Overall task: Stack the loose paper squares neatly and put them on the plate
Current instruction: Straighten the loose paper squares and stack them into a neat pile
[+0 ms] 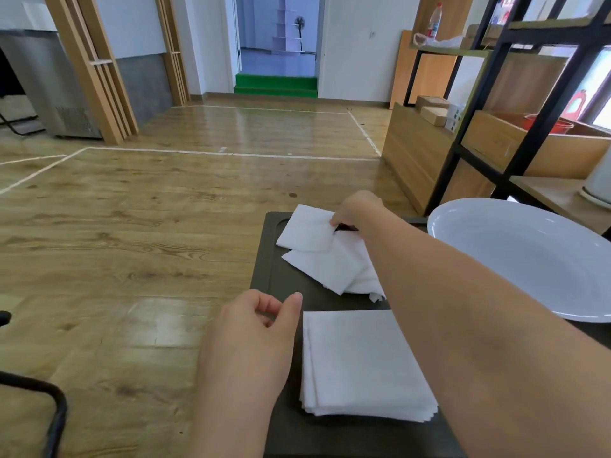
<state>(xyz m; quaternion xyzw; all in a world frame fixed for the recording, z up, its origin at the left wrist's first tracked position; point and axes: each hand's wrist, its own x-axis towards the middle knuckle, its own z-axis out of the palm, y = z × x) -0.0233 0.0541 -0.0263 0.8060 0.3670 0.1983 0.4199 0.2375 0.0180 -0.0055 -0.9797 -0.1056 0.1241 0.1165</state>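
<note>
While the right hand (355,209) pinches the edge of one paper square (305,229) at the far end of the dark tray (330,434), the left hand (254,328) hovers at the tray's left edge with fingers loosely curled, grasping nothing. Two or three more loose squares (330,269) lie overlapping and askew just below the pinched one, and a neat stack of squares (360,361) sits at the tray's near end, beside the left hand. Off the tray's right edge stands the white plate (529,256), with no paper visible on it.
</note>
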